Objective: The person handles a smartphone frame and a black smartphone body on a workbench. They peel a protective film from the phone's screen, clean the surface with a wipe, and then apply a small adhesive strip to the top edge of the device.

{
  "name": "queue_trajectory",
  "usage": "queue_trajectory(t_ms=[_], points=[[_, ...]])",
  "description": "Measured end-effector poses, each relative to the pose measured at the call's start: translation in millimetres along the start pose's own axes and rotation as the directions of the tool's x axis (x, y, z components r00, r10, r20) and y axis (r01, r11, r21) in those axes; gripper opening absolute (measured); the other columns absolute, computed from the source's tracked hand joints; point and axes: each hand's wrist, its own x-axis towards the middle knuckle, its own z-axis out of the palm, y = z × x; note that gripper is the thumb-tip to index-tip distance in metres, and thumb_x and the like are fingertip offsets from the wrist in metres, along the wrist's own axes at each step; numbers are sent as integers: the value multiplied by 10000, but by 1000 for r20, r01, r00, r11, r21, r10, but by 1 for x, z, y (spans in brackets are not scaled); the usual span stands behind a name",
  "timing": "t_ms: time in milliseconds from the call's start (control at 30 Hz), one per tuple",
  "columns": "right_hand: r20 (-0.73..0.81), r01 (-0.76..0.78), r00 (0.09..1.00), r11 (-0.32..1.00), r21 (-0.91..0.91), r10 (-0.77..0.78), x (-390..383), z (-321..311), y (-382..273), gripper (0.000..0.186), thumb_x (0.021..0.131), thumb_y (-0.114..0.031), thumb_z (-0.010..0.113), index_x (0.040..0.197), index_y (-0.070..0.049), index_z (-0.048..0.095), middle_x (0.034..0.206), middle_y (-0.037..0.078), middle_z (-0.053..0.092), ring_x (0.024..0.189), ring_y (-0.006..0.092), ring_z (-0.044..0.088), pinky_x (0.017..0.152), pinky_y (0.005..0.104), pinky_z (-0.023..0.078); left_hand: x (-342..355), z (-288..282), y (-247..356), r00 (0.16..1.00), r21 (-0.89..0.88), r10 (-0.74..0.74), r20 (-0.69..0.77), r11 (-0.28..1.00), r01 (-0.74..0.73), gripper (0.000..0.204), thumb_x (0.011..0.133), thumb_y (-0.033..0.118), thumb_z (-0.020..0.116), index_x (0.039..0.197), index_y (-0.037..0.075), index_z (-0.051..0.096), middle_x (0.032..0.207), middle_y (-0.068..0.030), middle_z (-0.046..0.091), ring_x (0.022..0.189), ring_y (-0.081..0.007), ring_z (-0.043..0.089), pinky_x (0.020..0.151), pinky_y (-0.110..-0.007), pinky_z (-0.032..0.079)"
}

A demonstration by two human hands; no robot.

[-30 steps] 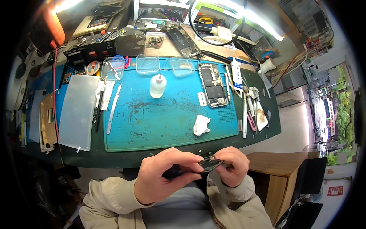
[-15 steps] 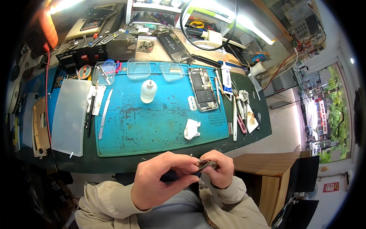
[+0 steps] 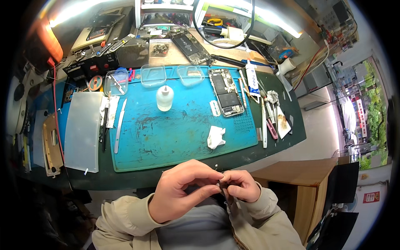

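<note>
My left hand (image 3: pixel 181 189) and my right hand (image 3: pixel 241 185) meet just in front of the bench edge, above my lap. Between their fingertips is a small dark part (image 3: pixel 220 183), held almost edge-on; fingers cover most of it, and its kind does not show. Thumb and fingers of each hand pinch it. On the blue work mat (image 3: pixel 175 146) beyond lie a crumpled white tissue (image 3: pixel 216 137), an opened phone (image 3: pixel 226 91) with its insides bare, and a razor-blade-shaped piece (image 3: pixel 214 108). A bottle of clear liquid (image 3: pixel 165 100) stands upright at the mat's middle.
Clear plastic boxes (image 3: pixel 153 76) line the mat's back edge. To the left are a slim scalpel-like tool (image 3: pixel 120 127) and a translucent sheet (image 3: pixel 83 133). A glue tube (image 3: pixel 252 79) and several hand tools lie at right, above a wooden cabinet (image 3: pixel 291 171).
The small part has turned from showing its face to nearly edge-on. My right hand has shifted its grip, its fingers now over the part's top. The whole view has swung slightly.
</note>
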Motion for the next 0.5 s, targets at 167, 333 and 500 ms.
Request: queue_trajectory(t_ms=[167, 333, 500], points=[[64, -30, 998, 995, 91, 24, 5, -1, 17, 268, 982, -193, 586, 1095, 47, 623, 1003, 78, 664, 932, 127, 593, 835, 290, 470, -3, -3, -15, 987, 245, 156, 43, 956, -161, 224, 847, -25, 741, 1064, -2, 692, 988, -107, 657, 859, -160, 670, 704, -270, 564], [-28, 100, 994, 969, -225, -109, 7, -1, 16, 212, 943, -176, 621, 980, 30, 657, 876, 87, 674, 788, 150, 621, 717, 283, 488, -25, 6, -25, 979, -365, -202, 18, 910, 195, 253, 899, -31, 681, 1145, -17, 622, 1034, -92, 648, 900, -158, 666, 736, -287, 572], [-140, 208, 939, 841, -499, -315, 5, -4, 18, 414, 928, -395, 659, 872, 15, 669, 721, 94, 648, 630, 178, 604, 577, 289, 460, -26, 3, -8, 857, -461, -466, 220, 725, 512, 173, 977, 40, 595, 1132, -28, 561, 1034, -83, 649, 934, -151, 670, 739, -295, 579]])
